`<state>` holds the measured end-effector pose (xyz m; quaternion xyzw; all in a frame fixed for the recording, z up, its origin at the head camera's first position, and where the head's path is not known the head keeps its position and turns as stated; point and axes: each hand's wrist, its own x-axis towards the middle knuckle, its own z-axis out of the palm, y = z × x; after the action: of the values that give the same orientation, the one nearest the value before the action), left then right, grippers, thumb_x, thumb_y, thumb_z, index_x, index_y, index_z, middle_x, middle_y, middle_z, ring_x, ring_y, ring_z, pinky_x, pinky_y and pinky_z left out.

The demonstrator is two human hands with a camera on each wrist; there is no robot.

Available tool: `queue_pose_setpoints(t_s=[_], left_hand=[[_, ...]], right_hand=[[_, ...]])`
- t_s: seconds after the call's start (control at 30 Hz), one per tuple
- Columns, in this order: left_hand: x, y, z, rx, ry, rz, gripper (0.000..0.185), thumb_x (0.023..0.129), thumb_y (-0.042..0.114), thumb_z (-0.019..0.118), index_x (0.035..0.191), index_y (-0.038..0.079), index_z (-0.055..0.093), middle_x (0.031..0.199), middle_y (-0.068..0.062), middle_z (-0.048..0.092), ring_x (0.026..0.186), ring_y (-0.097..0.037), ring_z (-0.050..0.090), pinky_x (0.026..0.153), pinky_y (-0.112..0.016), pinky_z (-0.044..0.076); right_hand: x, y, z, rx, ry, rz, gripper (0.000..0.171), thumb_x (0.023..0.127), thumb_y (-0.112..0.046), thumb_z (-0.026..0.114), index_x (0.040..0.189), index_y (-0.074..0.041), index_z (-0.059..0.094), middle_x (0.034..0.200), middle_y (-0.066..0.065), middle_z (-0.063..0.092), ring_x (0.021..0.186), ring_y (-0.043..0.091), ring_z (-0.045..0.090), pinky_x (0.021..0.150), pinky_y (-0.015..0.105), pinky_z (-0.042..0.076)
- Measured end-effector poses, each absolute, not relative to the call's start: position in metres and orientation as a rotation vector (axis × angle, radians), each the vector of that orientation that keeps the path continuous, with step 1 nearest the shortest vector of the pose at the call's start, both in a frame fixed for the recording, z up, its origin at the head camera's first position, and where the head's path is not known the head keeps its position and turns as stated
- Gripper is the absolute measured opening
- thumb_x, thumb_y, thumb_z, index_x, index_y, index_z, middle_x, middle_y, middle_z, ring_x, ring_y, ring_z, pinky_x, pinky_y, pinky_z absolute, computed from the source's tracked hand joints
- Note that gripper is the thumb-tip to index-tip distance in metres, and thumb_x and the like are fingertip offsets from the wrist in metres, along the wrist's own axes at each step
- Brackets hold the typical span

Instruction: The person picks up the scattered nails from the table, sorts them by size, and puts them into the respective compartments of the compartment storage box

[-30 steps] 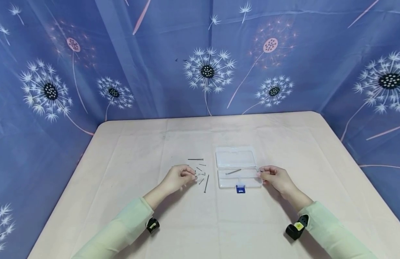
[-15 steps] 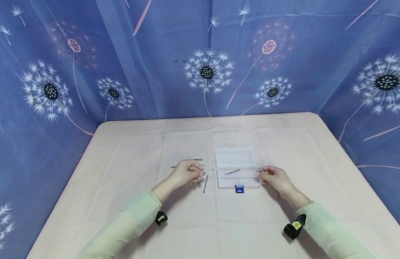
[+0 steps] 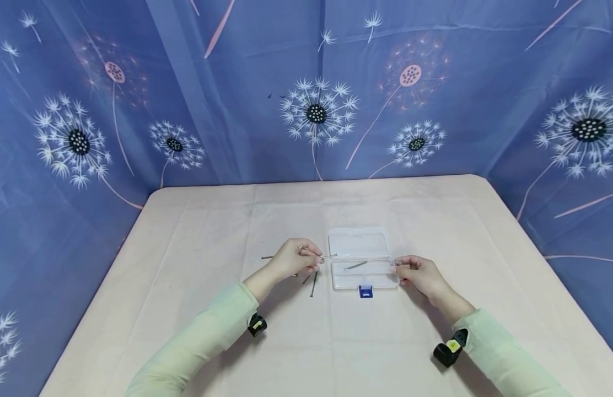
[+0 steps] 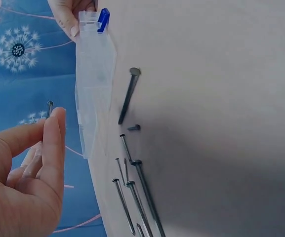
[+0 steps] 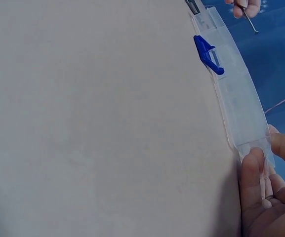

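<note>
Clear plastic, hinged open, the small box (image 3: 362, 259) lies at the centre of the head view on a pale table (image 3: 197, 231). The left hand (image 3: 291, 259), just left of it, pinches a thin nail (image 3: 328, 256) between thumb and fingertips, the nail's tip reaching over the box's left edge. The right hand (image 3: 419, 272) pinches the box's right end with curled fingers. One nail (image 3: 355, 265) lies inside the lower half; a blue latch (image 3: 365, 291) sits at the box's bottom edge. Loose nails (image 3: 313, 283) lie below and behind the left hand, most of them hidden by it. Blue dandelion-print cloth (image 3: 316, 110) fills the upper frame.

From the left wrist, the left hand (image 4: 26, 173) fills the lower left, cut off by the frame; thumb and forefinger meet on the nail (image 4: 49, 108), only its upper end visible. The box (image 4: 94, 84) runs edge-on down the upper left, its contents not discernible. Loose nails (image 4: 129, 96) lie scattered from centre to bottom edge, some cut off.

From the right wrist, the right hand (image 5: 268, 197) is cropped at the lower right, fingertips closed on the box (image 5: 236, 98) end. The latch (image 5: 208, 55) shows near the top; the left hand (image 5: 243, 7) and its nail (image 5: 249, 20) appear small, largely out of frame, at the top edge.
</note>
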<state>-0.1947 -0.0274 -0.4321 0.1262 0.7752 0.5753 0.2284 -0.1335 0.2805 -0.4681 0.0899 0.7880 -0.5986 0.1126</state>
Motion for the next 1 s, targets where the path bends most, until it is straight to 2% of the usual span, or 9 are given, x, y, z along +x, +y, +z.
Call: queue_pose_setpoints(t_s=[0.17, 0.23, 0.3, 0.47, 0.57, 0.87, 1.0], left_hand=[[-0.197, -0.022, -0.430, 0.398, 2.132, 1.571, 0.015, 0.088, -0.006, 0.055, 0.101, -0.011, 0.061, 0.094, -0.023, 0.070, 0.084, -0.035, 0.070, 0.074, -0.037, 0.058], [-0.197, -0.019, -0.430, 0.419, 2.125, 1.571, 0.015, 0.088, -0.006, 0.054, 0.101, -0.011, 0.061, 0.095, -0.024, 0.070, 0.084, -0.036, 0.070, 0.074, -0.037, 0.058], [-0.198, -0.016, -0.430, 0.424, 2.110, 1.575, 0.016, 0.088, -0.006, 0.055, 0.102, -0.011, 0.061, 0.095, -0.024, 0.070, 0.081, -0.033, 0.070, 0.074, -0.037, 0.058], [-0.200, -0.005, -0.428, 0.402, 2.082, 1.563, 0.016, 0.088, -0.004, 0.057, 0.102, -0.009, 0.061, 0.095, -0.020, 0.070, 0.073, -0.015, 0.069, 0.076, -0.036, 0.058], [-0.202, 0.001, -0.427, 0.392, 2.075, 1.553, 0.014, 0.088, -0.004, 0.057, 0.101, -0.008, 0.062, 0.096, -0.019, 0.070, 0.072, -0.012, 0.068, 0.075, -0.032, 0.058], [-0.205, 0.015, -0.429, 0.418, 2.016, 1.546, 0.014, 0.087, -0.008, 0.056, 0.101, -0.011, 0.061, 0.096, -0.024, 0.069, 0.073, -0.017, 0.068, 0.075, -0.030, 0.058], [-0.206, 0.022, -0.429, 0.431, 2.006, 1.545, 0.014, 0.087, -0.008, 0.057, 0.100, -0.012, 0.061, 0.096, -0.025, 0.069, 0.076, -0.027, 0.070, 0.075, -0.032, 0.058]], right_hand=[[-0.133, 0.279, -0.467, 0.244, 2.304, -1.730, 0.042, 0.090, -0.010, 0.061, 0.120, 0.017, 0.049, 0.079, -0.009, 0.061, 0.067, 0.002, 0.056, 0.063, 0.017, 0.053], [-0.132, 0.278, -0.467, 0.245, 2.304, -1.732, 0.042, 0.090, -0.010, 0.062, 0.119, 0.017, 0.049, 0.078, -0.010, 0.060, 0.066, 0.002, 0.056, 0.063, 0.017, 0.053], [-0.132, 0.278, -0.466, 0.252, 2.304, -1.736, 0.043, 0.090, -0.010, 0.062, 0.119, 0.017, 0.049, 0.078, -0.010, 0.060, 0.066, 0.002, 0.056, 0.062, 0.017, 0.053], [-0.132, 0.278, -0.464, 0.262, 2.306, -1.745, 0.043, 0.089, -0.009, 0.062, 0.119, 0.018, 0.048, 0.077, -0.010, 0.060, 0.064, 0.002, 0.056, 0.062, 0.017, 0.052], [-0.131, 0.278, -0.463, 0.260, 2.312, -1.746, 0.043, 0.089, -0.009, 0.062, 0.120, 0.018, 0.048, 0.078, -0.009, 0.061, 0.066, 0.002, 0.056, 0.062, 0.017, 0.052], [-0.131, 0.279, -0.466, 0.263, 2.311, -1.738, 0.042, 0.090, -0.010, 0.061, 0.120, 0.017, 0.048, 0.080, -0.008, 0.060, 0.067, 0.002, 0.056, 0.063, 0.017, 0.053], [-0.130, 0.279, -0.465, 0.260, 2.308, -1.740, 0.043, 0.091, -0.011, 0.061, 0.121, 0.017, 0.048, 0.080, -0.008, 0.060, 0.067, 0.002, 0.056, 0.064, 0.017, 0.053]])
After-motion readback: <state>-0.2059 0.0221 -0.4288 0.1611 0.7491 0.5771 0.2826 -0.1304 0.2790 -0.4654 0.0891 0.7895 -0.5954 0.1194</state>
